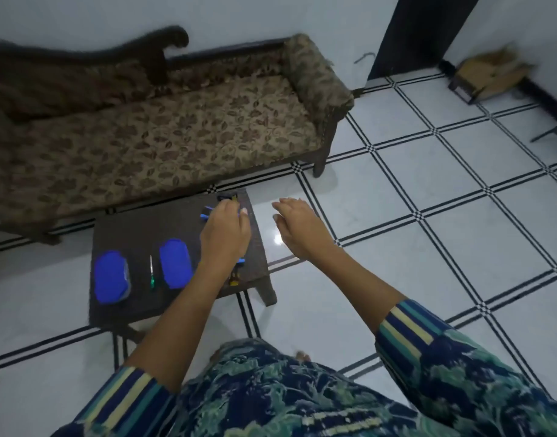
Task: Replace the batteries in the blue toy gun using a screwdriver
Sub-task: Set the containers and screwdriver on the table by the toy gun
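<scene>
Patterned sleeves [406,323] frame one sofa [163,127] and one dark table [138,222], which carries two blue oval boxes [111,277], one blue toy gun [206,215] by its right edge and one screwdriver [151,272]. Of my hands, the left hand [226,234] curls around the gun, hiding most of it, while the right hand [297,225] hovers loose-fingered and holding nothing, off the table's side. I judge my left forearm could sweep the small yellow-and-black pieces [234,279] at the near edge, probably batteries and too blurred to count, onto the floor.
</scene>
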Demonstrator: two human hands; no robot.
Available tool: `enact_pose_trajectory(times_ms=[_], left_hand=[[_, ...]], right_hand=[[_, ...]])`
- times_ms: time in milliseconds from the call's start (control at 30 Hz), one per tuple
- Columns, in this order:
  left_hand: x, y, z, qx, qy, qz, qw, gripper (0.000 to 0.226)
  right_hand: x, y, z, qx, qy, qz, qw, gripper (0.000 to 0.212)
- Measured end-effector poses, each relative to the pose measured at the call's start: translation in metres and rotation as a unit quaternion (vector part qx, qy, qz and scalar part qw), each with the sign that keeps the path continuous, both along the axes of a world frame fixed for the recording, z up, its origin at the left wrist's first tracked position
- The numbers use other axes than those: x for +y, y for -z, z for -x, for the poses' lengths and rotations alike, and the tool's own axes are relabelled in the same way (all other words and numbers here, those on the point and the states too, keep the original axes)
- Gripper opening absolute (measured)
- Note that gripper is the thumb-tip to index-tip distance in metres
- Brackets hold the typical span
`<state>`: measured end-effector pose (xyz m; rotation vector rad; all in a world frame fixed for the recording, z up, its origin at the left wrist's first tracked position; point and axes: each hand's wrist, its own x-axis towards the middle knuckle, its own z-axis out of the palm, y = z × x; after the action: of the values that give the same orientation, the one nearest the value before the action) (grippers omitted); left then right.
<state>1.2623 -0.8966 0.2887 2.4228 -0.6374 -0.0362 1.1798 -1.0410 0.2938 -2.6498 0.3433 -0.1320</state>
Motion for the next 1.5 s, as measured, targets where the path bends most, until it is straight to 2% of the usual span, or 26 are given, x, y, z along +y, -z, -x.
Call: enact_pose_trajectory(times_ms=[133,300,533,667,900,1067,1167,1233,1300,1500], left_hand=[[-0.039,-0.005,0.012,0.012,-0.027,0.005,1.0,0.024],[-0.086,-0.006,-0.018,0.027,-0.093,-0.027,0.995,0.027],[-0.182,0.006,-0.097,0.029,-0.165,-0.007,0.986,0.027],[-0.222,-0.004,-0.143,0.039,-0.197,-0.007,0.98,0.027],[-0.249,-0.014,-0.22,0.031,-0.312,-0.012,0.95,0.03],[-0.26,0.002,-0.274,0.04,-0.422,-0.031,0.905,0.031],[-0.266,-0.002,-0.299,0.032,-0.5,-0.028,0.865,0.029],[-0.265,-0.005,-0.308,0.021,-0.534,-0.024,0.845,0.029],[-0.262,-0.005,-0.32,0.023,-0.58,-0.031,0.814,0.029],[-0.235,-0.001,-0.343,0.052,-0.684,-0.062,0.725,0.028]], right_hand=[[-0.049,-0.008,0.003,-0.009,-0.024,-0.005,1.0,0.036],[-0.102,-0.006,-0.04,-0.012,-0.082,-0.004,0.997,0.035],[-0.194,0.0,-0.14,-0.022,-0.16,0.0,0.987,0.036],[-0.234,-0.013,-0.205,-0.05,-0.222,0.016,0.974,0.028],[-0.257,-0.019,-0.322,-0.076,-0.332,0.019,0.94,0.024],[-0.263,-0.004,-0.416,-0.064,-0.445,0.017,0.893,0.026],[-0.258,-0.006,-0.47,-0.042,-0.507,0.004,0.861,0.023],[-0.249,-0.012,-0.495,-0.045,-0.548,0.007,0.836,0.029],[-0.235,-0.017,-0.52,-0.041,-0.586,-0.002,0.81,0.035],[-0.175,-0.019,-0.564,-0.038,-0.688,-0.057,0.722,0.022]])
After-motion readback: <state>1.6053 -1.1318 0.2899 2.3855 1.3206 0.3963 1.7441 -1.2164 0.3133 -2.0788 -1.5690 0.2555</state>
